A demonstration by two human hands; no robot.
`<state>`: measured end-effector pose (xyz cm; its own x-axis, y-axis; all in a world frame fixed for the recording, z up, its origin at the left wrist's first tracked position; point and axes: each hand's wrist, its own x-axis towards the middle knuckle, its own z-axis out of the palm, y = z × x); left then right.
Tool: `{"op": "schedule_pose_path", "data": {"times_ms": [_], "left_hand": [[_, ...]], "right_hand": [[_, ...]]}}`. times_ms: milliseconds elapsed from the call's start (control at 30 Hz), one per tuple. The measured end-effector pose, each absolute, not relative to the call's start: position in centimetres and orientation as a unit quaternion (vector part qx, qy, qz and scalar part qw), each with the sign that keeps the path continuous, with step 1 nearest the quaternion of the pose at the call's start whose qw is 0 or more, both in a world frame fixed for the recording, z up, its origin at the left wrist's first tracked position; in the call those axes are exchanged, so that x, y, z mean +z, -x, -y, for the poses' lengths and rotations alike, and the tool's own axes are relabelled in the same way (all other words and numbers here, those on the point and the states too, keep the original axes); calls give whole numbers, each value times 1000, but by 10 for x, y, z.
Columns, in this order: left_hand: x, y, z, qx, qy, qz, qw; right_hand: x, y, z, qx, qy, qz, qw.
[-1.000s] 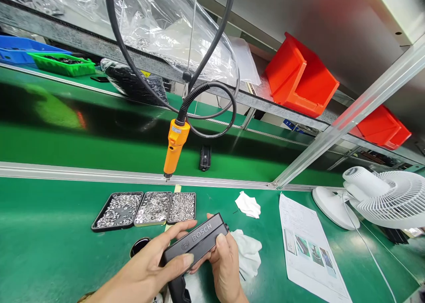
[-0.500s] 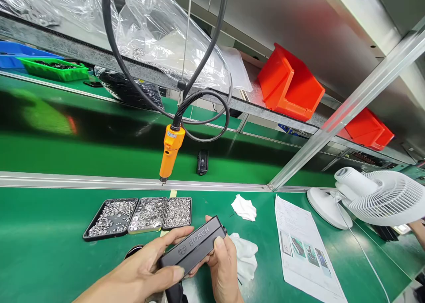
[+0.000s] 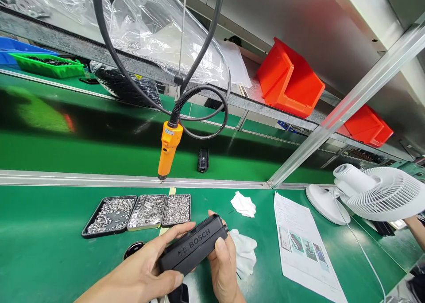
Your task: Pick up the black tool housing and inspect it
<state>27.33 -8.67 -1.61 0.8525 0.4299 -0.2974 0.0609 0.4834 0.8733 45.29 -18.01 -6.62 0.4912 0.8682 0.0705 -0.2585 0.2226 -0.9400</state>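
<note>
Both hands hold a black Bosch tool housing (image 3: 194,247) low in the middle of the view, just above the green bench mat (image 3: 49,258). My left hand (image 3: 146,272) grips its near end, thumb along the lower edge and fingers on top. My right hand (image 3: 224,267) clasps the far end, thumb on the side face. The housing's handle part points down and is partly hidden between the hands. An orange electric screwdriver (image 3: 168,150) hangs on its black cable above the bench, apart from both hands.
Three trays of small metal screws and washers (image 3: 137,212) lie ahead of my left hand. White cloths (image 3: 244,250) and a printed sheet (image 3: 303,245) lie to the right, with a white fan (image 3: 368,194) beyond. Red bins (image 3: 288,79) sit on the shelf; another person's arm (image 3: 416,230) shows at far right.
The hands and housing stay almost as they were, shifting slightly with the view. The other person's arm came into sight at the right edge.
</note>
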Motion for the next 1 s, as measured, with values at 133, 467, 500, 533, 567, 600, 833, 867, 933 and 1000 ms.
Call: {"op": "schedule_pose_path", "data": {"times_ms": [133, 467, 500, 533, 567, 600, 833, 867, 933, 1000], "left_hand": [[-22, -274, 86, 121, -516, -239, 813], [-31, -277, 83, 133, -526, -228, 809], [-31, -277, 83, 133, -526, -226, 809], [-29, -276, 83, 133, -524, -225, 811], [-28, -276, 84, 132, -522, -222, 813], [-26, -276, 84, 130, -520, -219, 815], [-19, -277, 88, 120, -514, -227, 819], [-19, -277, 89, 120, -510, -230, 820], [-18, -278, 91, 121, -509, -239, 818], [-17, -278, 92, 123, -515, -253, 809]], "right_hand": [[-67, -454, 180, 366, 503, 323, 713], [-77, -462, 182, 352, 512, 365, 694], [-77, -461, 181, 352, 510, 363, 696], [-78, -461, 181, 351, 508, 358, 701], [-78, -460, 180, 349, 507, 352, 705], [-79, -459, 179, 349, 504, 346, 710], [-79, -457, 178, 342, 510, 338, 713], [-78, -458, 179, 324, 521, 340, 712], [-79, -459, 180, 320, 525, 346, 709], [-80, -459, 180, 337, 518, 345, 706]]}}
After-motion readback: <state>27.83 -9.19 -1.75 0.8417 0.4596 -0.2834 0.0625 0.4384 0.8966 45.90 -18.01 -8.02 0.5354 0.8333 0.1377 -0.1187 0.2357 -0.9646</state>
